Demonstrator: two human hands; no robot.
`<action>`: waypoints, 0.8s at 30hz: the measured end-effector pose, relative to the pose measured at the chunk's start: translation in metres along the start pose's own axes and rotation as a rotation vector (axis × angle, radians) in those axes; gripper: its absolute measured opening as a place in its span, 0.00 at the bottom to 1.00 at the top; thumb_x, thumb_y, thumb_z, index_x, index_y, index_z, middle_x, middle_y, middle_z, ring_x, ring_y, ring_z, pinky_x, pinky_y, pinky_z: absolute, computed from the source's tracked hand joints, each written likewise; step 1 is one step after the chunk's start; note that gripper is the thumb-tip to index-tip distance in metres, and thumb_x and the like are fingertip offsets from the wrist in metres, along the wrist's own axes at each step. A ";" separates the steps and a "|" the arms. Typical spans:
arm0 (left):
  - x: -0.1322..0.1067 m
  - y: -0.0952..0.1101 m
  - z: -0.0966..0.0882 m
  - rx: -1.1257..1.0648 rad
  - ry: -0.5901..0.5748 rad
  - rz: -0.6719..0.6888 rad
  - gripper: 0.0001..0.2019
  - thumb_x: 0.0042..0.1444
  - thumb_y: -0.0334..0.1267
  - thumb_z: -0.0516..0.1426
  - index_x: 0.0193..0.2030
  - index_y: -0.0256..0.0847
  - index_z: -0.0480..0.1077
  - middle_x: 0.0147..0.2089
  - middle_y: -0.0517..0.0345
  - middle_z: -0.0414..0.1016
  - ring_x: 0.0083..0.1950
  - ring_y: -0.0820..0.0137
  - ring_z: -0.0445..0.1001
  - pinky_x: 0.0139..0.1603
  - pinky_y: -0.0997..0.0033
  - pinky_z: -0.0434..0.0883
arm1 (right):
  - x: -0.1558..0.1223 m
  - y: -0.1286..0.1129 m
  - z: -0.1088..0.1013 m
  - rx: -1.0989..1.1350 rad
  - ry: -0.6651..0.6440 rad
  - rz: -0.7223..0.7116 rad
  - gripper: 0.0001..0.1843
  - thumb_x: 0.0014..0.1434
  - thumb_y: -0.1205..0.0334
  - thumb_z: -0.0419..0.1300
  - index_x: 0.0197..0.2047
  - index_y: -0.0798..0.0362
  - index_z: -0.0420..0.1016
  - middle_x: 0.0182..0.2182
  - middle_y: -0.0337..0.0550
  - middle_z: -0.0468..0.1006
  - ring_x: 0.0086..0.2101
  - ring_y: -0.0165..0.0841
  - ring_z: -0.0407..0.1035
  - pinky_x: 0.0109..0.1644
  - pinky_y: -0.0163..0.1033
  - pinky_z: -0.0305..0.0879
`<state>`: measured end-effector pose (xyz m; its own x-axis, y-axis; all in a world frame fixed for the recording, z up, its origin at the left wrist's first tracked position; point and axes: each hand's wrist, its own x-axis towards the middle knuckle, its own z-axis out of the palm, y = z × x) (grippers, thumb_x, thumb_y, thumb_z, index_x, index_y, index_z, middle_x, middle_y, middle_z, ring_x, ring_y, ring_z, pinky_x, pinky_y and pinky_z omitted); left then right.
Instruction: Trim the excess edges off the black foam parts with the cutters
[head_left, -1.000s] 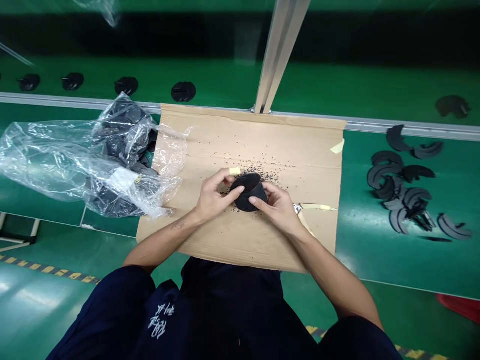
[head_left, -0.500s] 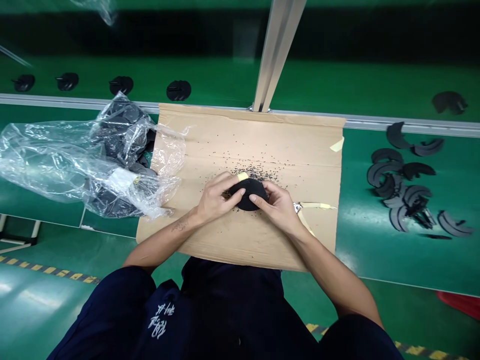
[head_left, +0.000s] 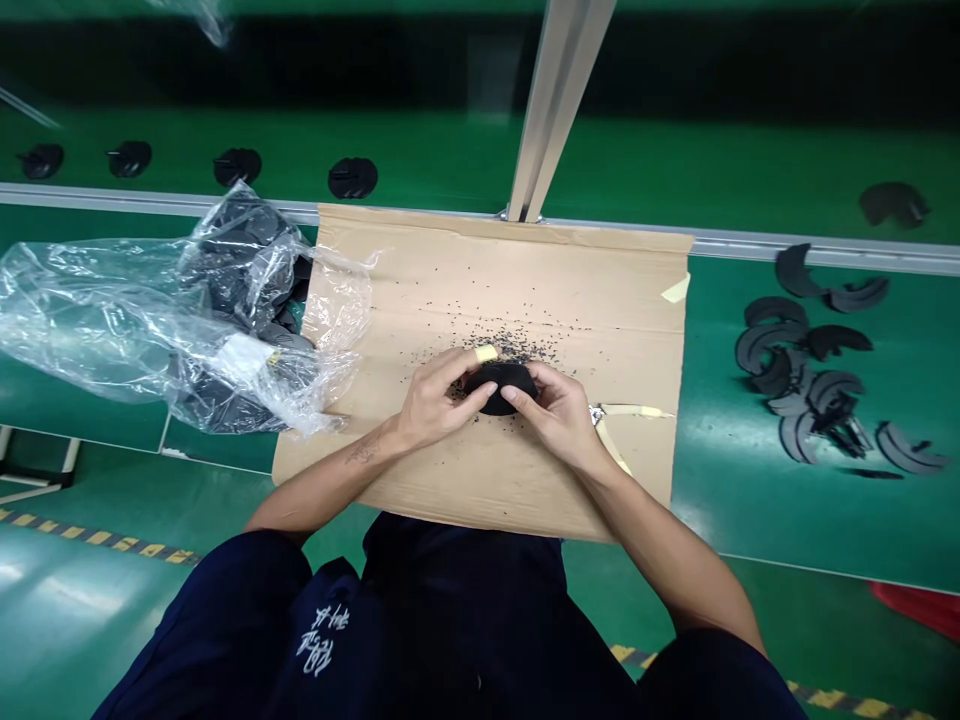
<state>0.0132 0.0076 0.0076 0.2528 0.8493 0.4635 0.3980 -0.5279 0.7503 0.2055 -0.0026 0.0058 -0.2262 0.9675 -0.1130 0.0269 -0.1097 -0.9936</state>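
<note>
As you look down at the green desk (head_left: 750, 520), your hands meet over a round black foam piece (head_left: 501, 387) near the middle of a flattened cardboard sheet (head_left: 525, 270). From this angle, you can't tell whether the piece touches the cardboard. Your left hand (head_left: 435, 400) curves around its left side and your right hand (head_left: 559, 415) around its right, so your grip is closed on it from both sides. A yellow tape wrap (head_left: 486, 353) covers one left-hand finger. Black crumbs (head_left: 510, 345) are scattered over the cardboard, thickest just beyond the piece.

Just right of your right hand, a pair of small snips (head_left: 598, 415) with pale yellow handles lies on the sheet. A strip of pale tape (head_left: 677, 290) sits on the sheet's right edge. To your left, a clear plastic bag (head_left: 90, 310) holding dark foam parts (head_left: 240, 260) overlaps the cardboard's left edge. To your right, black foam arcs (head_left: 810, 370) lie in a loose heap on the desk. Beyond an aluminium rail (head_left: 750, 245), dark discs (head_left: 352, 178) stand in a row on a farther green surface, and an aluminium post (head_left: 559, 100) rises from the rail. Your navy clothing (head_left: 450, 620) fills the bottom of the view.
</note>
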 end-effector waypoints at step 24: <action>0.000 -0.004 -0.002 -0.177 0.051 0.304 0.19 0.61 0.36 0.66 0.59 0.46 0.73 0.42 0.55 0.77 0.39 0.74 0.76 0.37 0.74 0.75 | -0.006 -0.004 0.005 -0.132 -0.042 -0.327 0.09 0.66 0.53 0.64 0.38 0.49 0.80 0.44 0.49 0.86 0.44 0.37 0.81 0.47 0.42 0.78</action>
<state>0.0097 0.0097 0.0054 0.2899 0.6551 0.6977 0.1509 -0.7512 0.6426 0.2022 -0.0086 0.0101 -0.2838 0.9359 0.2087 0.0713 0.2376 -0.9687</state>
